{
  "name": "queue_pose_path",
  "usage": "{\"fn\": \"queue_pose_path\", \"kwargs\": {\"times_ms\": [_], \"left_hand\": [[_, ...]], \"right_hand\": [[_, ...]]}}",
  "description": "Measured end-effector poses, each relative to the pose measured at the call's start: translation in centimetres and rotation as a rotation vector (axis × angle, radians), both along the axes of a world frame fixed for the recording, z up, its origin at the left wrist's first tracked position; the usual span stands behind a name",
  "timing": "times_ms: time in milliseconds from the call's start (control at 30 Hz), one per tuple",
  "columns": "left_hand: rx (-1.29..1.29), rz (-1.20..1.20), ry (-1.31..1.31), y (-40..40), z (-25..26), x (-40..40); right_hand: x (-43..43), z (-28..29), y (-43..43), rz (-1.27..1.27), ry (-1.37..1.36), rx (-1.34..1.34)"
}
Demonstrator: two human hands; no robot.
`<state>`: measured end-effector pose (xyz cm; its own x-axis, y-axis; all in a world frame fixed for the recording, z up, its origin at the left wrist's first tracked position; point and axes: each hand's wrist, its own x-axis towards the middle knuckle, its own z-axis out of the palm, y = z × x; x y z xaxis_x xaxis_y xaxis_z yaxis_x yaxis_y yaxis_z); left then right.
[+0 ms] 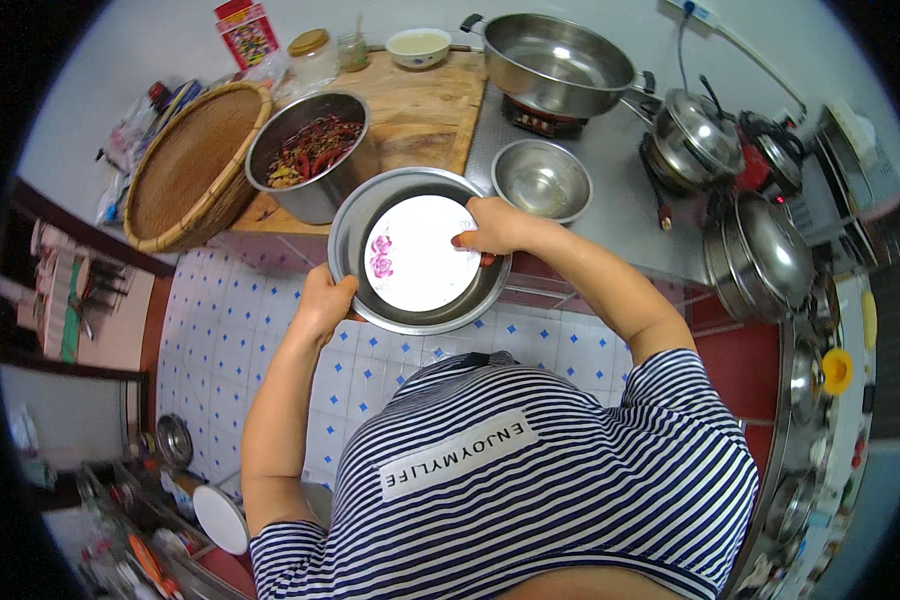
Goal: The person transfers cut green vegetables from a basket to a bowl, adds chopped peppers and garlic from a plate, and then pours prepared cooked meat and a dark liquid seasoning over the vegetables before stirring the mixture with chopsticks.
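Observation:
My left hand [326, 300] grips the left rim of a stainless steel basin [349, 217], its thumb over the edge. In the basin lies or is held a white plate with pink flowers [424, 262]. My right hand [495, 229] is at the right rim, thumb on the plate and the other fingers largely hidden. Just beyond the basin, on the left, stands a deep steel pot [322, 195] with dried red chillies and spices [319, 154]. A small steel bowl [544, 180] sits on the metal counter to the right.
A wide two-handled steel pan [555, 67] stands on a burner at the back. A woven bamboo tray [199, 165] leans left of the pot. Behind are a jar [311, 60] and a bowl of pale liquid [418, 49] on a wooden board [420, 97]. Lidded pots [694, 135] stand right.

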<state>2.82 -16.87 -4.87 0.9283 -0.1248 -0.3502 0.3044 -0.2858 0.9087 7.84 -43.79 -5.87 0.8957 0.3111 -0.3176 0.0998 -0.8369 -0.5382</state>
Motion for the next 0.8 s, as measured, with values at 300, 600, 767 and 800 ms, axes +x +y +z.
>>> {"fn": "queue_pose_path", "kwargs": {"times_ms": [300, 600, 767, 800], "left_hand": [[-0.155, 0.376, 0.039, -1.9, -0.8, -9.2], [-0.279, 0.917, 0.026, -0.9, -3.2, -21.7], [-0.206, 1.434, -0.041, 2.0, -2.3, -32.9], [-0.224, 1.502, -0.048, 3.0, -2.7, -35.3]], "right_hand": [[-2.0, -1.2, -10.5, -0.203, -0.380, 0.524], [0.1, -13.9, -22.8, -0.424, -0.352, -0.290], [0.2, -16.0, -14.2, -0.263, -0.128, -0.077], [-0.1, -16.2, -12.6, -0.243, -0.095, -0.030]]}}
